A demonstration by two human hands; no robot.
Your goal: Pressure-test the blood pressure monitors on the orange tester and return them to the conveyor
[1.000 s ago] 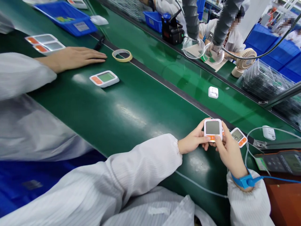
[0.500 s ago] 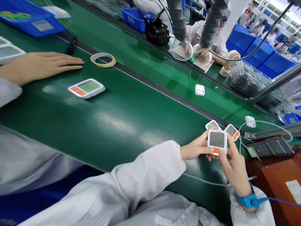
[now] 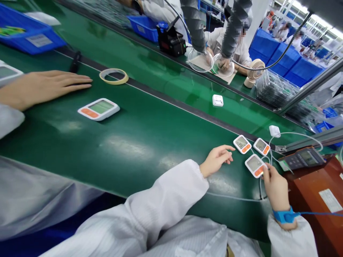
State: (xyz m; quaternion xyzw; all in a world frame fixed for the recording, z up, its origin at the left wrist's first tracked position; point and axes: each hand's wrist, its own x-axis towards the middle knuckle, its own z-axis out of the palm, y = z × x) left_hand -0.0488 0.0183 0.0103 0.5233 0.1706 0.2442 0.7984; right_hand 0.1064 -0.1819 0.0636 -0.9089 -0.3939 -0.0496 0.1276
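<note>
My right hand (image 3: 276,185), a blue strap around its wrist, pinches the lower right corner of a white digital meter (image 3: 253,163) with a grey screen and orange buttons. To the left, my left hand (image 3: 217,160) is off the meter, its index finger stretched out and nothing in it. Its fingertip points toward a second meter (image 3: 240,142), which shows digits. Beside that one lies a third meter (image 3: 260,145) with a lit number on its screen. Thin pale cables run around the meters.
At left, another person's hand (image 3: 45,87) lies flat near a single meter (image 3: 98,109) and a tape roll (image 3: 123,79). A handheld instrument (image 3: 305,159) sits by a brown box (image 3: 318,189) at right. Beyond the dark divider are white modules (image 3: 218,100) and a small fan (image 3: 254,73).
My left hand has let go of the meter and drawn back to the left. The right hand has lowered and tilted the meter, uncovering the two behind it. The view has shifted slightly.
</note>
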